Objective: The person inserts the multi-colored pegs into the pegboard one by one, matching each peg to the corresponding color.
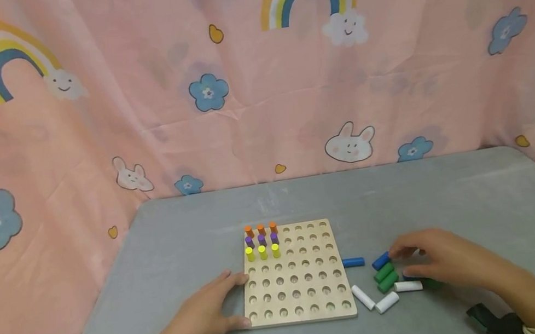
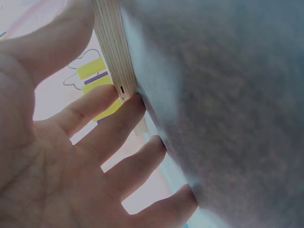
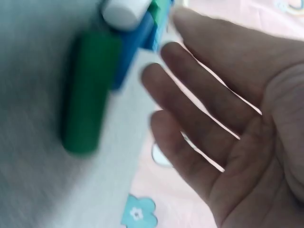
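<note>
My left hand (image 1: 205, 312) is at the left edge of a square wooden pegboard (image 1: 315, 269), its thumb and fingertips against the side. The left wrist view shows the fingers spread along the board's edge (image 2: 116, 45). Three orange pegs (image 1: 261, 229), three purple pegs (image 1: 261, 240) and three yellow pegs (image 1: 262, 253) stand in the far left holes. My right hand (image 1: 448, 259) hovers low over loose pegs, fingertips right at the end of a blue peg (image 1: 381, 260). Under its thumb, another blue peg is partly hidden. A green peg (image 3: 90, 95) lies beside the fingers in the right wrist view.
Another blue peg (image 1: 354, 262) lies against the board's right side. Green pegs (image 1: 384, 272) and white pegs (image 1: 387, 302) lie loose on the grey table (image 1: 195, 225) to the board's right. A pink printed curtain (image 1: 254, 135) hangs behind the table.
</note>
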### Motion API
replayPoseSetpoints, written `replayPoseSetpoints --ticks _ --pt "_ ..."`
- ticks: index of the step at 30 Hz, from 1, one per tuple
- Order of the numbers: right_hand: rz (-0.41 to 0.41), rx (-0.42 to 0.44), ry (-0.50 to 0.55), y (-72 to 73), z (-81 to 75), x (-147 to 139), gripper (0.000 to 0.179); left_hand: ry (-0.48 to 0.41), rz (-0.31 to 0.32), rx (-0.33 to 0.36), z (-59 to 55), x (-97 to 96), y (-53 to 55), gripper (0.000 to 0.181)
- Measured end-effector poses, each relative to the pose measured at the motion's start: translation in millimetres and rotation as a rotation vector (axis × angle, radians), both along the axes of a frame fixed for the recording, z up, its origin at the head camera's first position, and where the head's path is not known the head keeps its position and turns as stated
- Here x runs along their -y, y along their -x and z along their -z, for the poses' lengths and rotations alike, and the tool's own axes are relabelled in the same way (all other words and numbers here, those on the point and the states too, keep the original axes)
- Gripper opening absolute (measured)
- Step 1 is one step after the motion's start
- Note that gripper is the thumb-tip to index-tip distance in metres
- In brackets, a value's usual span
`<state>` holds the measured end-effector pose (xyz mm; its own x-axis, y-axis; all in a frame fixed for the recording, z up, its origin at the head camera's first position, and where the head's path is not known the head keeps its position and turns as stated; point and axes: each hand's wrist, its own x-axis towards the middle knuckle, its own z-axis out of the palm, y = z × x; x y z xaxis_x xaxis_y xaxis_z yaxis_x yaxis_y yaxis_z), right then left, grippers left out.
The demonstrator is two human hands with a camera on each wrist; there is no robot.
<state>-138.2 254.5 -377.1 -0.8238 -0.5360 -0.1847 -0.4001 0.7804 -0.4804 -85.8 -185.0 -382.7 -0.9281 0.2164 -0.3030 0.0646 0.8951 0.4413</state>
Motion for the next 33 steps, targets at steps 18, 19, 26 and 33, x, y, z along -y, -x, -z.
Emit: replayPoseSetpoints --ticks 18,19,26,33 --pt "-0.073 0.099 -0.011 10.7 13.9 -18 0.027 -0.001 -0.006 0.001 -1.2 0.5 -1.9 0.076" --pt "-0.066 0.097 -0.015 10.6 14.5 -17 0.026 0.000 -0.008 0.002 -1.1 0.4 -1.9 0.076" --pt "0.004 0.105 -0.046 10.6 14.4 -9 0.026 0.012 -0.016 0.003 -1.1 -0.3 -1.9 0.076" --pt "0.037 0.051 -0.059 9.8 11.9 -7 0.033 0.021 -0.019 -0.007 -0.9 -0.8 -1.9 0.076"
